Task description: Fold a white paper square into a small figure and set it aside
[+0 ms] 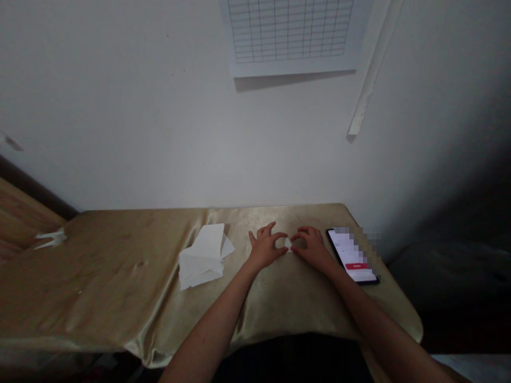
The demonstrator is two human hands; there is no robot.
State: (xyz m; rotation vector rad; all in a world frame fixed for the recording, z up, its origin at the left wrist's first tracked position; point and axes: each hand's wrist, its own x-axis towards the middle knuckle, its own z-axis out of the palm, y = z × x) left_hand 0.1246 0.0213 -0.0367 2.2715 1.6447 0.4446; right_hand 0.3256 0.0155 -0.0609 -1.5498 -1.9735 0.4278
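Observation:
A small white piece of paper (288, 244), seemingly folded to a point at the top, is between my two hands just above or on the table cover. My left hand (265, 249) pinches its left side with thumb and index finger, the other fingers spread away. From the other side, my right hand (311, 247) grips it with thumb and index finger, the remaining fingers curled. To the left of my left hand lies a loose pile of white paper sheets (203, 258), overlapping at different angles.
A phone (351, 255) with a lit screen lies right of my right hand. The table (104, 266) has a wrinkled gold satin cover and meets a white wall (159, 133). A gridded sheet (291, 32) hangs there. White scraps (51, 238) lie at far left.

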